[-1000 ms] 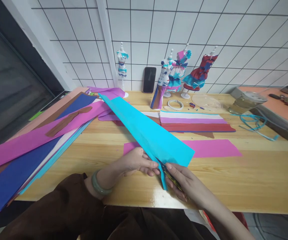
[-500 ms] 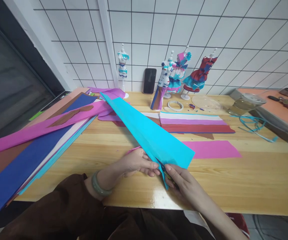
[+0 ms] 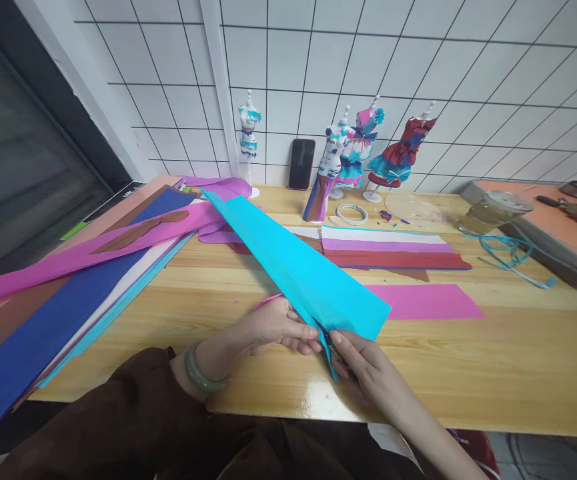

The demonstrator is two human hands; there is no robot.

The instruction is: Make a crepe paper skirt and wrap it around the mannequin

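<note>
A long folded sheet of turquoise crepe paper (image 3: 298, 267) slants across the table in front of me. My left hand (image 3: 285, 327) pinches its near edge between thumb and fingers. In my right hand (image 3: 361, 353) is a pair of dark scissors (image 3: 326, 335), their handles mostly covered by my fingers. The blades sit at the lower part of the turquoise paper, close to my left thumb, and a narrow flap of it hangs down between my hands. Beneath the sheet, to the right, a pink paper strip (image 3: 428, 301) lies flat.
Long coloured paper sheets (image 3: 83, 300) are piled at the left. Folded striped paper (image 3: 391, 250) lies behind the turquoise sheet. Dressed mini mannequins (image 3: 353, 153), a phone (image 3: 301, 164) and a tape roll (image 3: 351, 214) stand or lie near the wall. A blue cable (image 3: 508, 253) and a jar (image 3: 493, 212) are at right.
The scissors appear slightly more closed on the turquoise paper. Both hands keep nearly the same place, and the whole view has shifted a little.
</note>
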